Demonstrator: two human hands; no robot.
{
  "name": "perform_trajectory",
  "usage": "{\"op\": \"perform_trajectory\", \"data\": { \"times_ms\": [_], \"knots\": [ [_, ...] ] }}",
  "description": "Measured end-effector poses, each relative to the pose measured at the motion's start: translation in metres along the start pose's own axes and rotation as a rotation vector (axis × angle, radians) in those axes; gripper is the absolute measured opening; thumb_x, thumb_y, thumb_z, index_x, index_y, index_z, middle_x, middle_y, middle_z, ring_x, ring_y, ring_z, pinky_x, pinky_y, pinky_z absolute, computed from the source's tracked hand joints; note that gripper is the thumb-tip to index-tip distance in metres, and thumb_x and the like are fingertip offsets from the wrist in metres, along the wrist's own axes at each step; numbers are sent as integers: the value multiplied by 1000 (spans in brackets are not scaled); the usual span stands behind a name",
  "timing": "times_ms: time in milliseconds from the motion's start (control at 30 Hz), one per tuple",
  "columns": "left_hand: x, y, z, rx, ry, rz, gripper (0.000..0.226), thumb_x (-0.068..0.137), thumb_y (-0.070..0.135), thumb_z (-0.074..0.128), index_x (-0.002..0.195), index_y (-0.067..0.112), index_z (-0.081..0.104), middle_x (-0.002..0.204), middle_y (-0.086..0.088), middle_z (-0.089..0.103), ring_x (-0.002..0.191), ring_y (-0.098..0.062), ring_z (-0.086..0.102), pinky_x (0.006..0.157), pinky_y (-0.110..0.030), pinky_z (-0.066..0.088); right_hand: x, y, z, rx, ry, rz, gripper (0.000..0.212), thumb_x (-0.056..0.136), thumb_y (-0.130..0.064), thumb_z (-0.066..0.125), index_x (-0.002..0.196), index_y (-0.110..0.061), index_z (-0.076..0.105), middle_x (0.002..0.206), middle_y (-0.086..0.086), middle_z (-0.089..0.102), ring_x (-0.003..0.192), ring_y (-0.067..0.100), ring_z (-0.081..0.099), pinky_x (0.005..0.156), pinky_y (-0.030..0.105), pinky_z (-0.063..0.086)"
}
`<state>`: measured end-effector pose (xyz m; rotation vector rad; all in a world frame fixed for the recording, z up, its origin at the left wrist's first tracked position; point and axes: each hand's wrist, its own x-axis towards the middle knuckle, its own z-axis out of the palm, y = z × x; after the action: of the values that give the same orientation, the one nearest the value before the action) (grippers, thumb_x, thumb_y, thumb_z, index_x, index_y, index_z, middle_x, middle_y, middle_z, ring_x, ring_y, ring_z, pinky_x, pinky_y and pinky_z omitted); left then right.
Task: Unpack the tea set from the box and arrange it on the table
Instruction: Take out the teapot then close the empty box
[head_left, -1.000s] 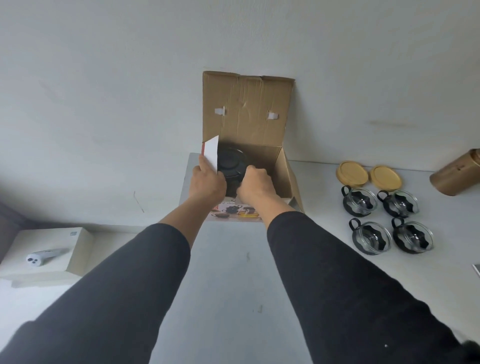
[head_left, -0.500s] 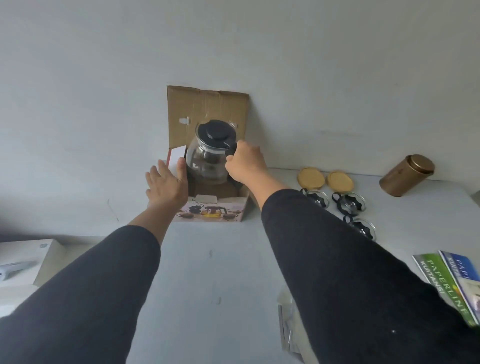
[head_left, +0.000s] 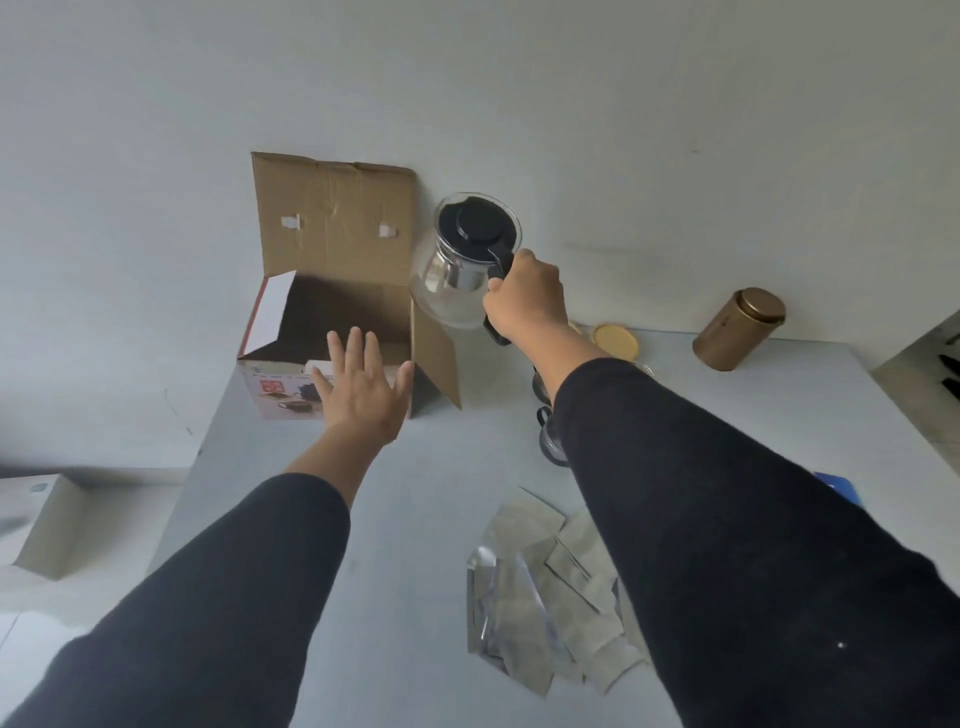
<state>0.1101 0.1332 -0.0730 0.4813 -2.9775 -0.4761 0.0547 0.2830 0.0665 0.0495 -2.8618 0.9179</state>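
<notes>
Pale tabletop (head_left: 415, 519) against a white wall: your right hand (head_left: 527, 293) has its grip wrapped round the handle of the glass teapot (head_left: 457, 270), held in the air right of the open box (head_left: 332, 291). Your left hand (head_left: 363, 389), fingers spread, hovers by the box front. Teapot out; setting down remains, I judge

The right hand (head_left: 525, 296) grips a glass teapot (head_left: 457, 270) beside the open box (head_left: 332, 291); the left hand (head_left: 363, 389) spreads flat.

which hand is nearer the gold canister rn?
Right. The right hand grips the teapot handle, left of the gold canister. The left hand is farther left, open, in front of the box.
</notes>
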Motion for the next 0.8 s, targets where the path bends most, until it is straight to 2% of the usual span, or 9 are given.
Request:
{"op": "perform_trajectory", "data": {
  "times_ms": [200, 367, 600, 800],
  "knots": [
    [-12, 15, 30, 77, -45, 83, 67, 94, 55, 15, 149, 23, -7, 157, -3, -15, 141, -26, -22, 111, -53, -7, -8, 56, 23, -39, -4, 92, 29, 88, -13, 54, 113, 0, 47, 112, 21, 59, 103, 36, 58, 70, 30, 36],
    [-17, 14, 42, 180, -33, 96, 70, 93, 57, 24, 146, 31, -15, 155, -5, -20, 141, -30, -22, 111, -57, -2, -19, 87, 51, -44, -45, 141, 29, 88, -12, 54, 112, 0, 46, 112, 21, 60, 103, 36, 59, 69, 29, 35],
    [-21, 10, 43, 215, 0, 97, 78, 93, 51, 34, 143, 32, -22, 155, -5, -20, 141, -31, -22, 111, -58, -1, -27, 105, 73, -101, -71, 170, 28, 88, -9, 53, 113, 2, 46, 115, 24, 59, 107, 37, 57, 79, 35, 45],
    [-19, 5, 48, 250, 13, 107, 87, 91, 54, 37, 139, 32, -31, 154, -6, -23, 140, -32, -24, 110, -58, -2, -19, 109, 79, -107, -79, 178, 30, 89, -9, 52, 115, 3, 44, 115, 25, 59, 107, 37, 58, 80, 36, 47]
  ]
}}
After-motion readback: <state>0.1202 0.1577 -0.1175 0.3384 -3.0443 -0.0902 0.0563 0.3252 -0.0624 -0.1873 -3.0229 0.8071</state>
